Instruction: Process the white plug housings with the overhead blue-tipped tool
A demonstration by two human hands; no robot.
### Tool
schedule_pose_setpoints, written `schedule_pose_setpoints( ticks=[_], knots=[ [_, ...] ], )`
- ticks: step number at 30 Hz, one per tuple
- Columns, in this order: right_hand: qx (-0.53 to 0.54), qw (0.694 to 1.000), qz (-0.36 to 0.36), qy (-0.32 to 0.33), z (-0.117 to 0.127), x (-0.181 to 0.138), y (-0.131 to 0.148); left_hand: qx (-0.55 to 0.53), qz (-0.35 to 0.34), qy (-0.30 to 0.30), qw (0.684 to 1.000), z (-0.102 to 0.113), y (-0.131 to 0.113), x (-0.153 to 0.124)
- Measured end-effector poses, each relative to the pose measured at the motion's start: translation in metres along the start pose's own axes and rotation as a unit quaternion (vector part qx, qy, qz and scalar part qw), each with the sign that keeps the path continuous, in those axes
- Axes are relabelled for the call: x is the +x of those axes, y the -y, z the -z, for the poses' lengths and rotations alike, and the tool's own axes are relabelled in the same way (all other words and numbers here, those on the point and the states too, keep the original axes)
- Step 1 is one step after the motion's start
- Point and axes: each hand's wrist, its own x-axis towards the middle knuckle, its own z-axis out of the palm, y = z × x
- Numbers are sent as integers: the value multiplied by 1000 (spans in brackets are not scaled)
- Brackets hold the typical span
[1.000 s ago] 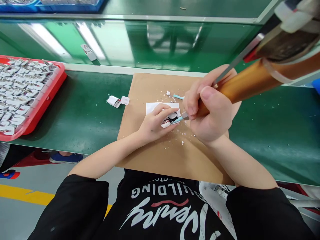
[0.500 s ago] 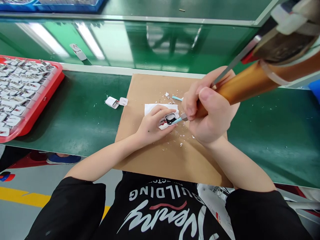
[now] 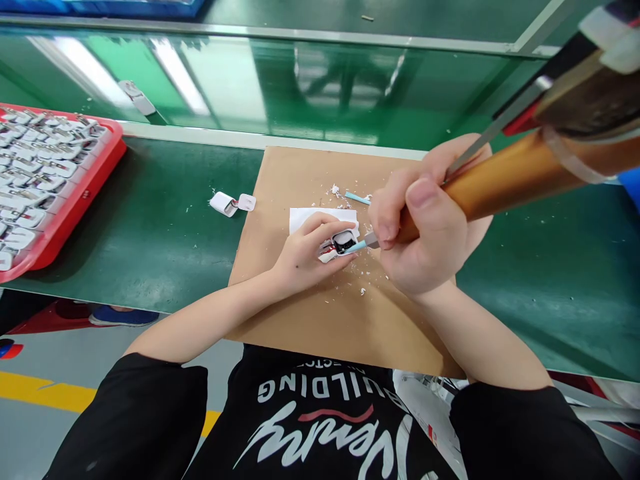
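My left hand (image 3: 303, 257) pinches a small white plastic case (image 3: 345, 233) between thumb and fingers, its dark inside facing up and red wires at its left side. The case rests over a white sheet (image 3: 306, 217) on a brown board (image 3: 300, 320). In my right fist (image 3: 433, 220) is a thick tool with a copper-coloured handle (image 3: 510, 180) and a flat metal blade. A light-blue strip (image 3: 359, 247) at the blade's end touches the case's right rim. White shavings (image 3: 363, 291) lie around it, and another blue strip (image 3: 356, 197) lies behind.
Left of the board's edge lies another opened white case (image 3: 223, 203) with its lid. A red tray (image 3: 103, 173) of many white parts stands at far left. One white part (image 3: 137, 98) lies on the shiny green surface behind. A blue tray (image 3: 145, 7) is at the top left.
My right hand and the tool have shifted slightly right, the blue strip staying at the case's rim. The white part on the green surface behind has moved left. My left hand keeps its hold.
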Motion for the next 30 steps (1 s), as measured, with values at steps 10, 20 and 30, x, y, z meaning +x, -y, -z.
schedule_pose_setpoints(
  ticks=[10, 20, 30],
  knots=[
    [-19, 1000, -24, -1, 0, -1, 0, 12, 9, -2, 1000, -1, -1, 1],
    [8, 999, 37, 21, 0, 2, -4, 3, -1, -4, 1000, 0, -1, 1],
    [10, 998, 54, 19, 2, 5, -7, 6, 27, 13, 1000, 1, -2, 1]
  ],
)
